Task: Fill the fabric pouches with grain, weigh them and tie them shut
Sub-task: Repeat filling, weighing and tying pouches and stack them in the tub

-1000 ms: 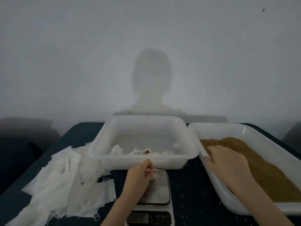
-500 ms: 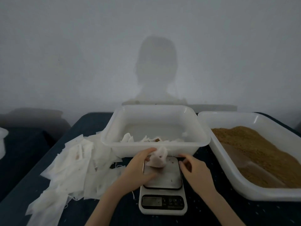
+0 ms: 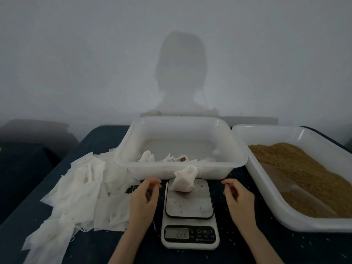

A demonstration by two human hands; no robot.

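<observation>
Both hands, left (image 3: 143, 197) and right (image 3: 239, 197), have let go; loosely curled, empty grip, pouch (image 3: 183, 180) now alone on scale (image 3: 189, 210)

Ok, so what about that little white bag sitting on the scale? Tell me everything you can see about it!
The little pouch is white, thin fabric, a bit see-through, plump at the bottom as if filled. Its top is crumpled and flares open, not tied yet. It sits by itself on the far part of the scale plate, just in front of the middle white tub. The left hand and right hand are on either side, not touching it.
</observation>
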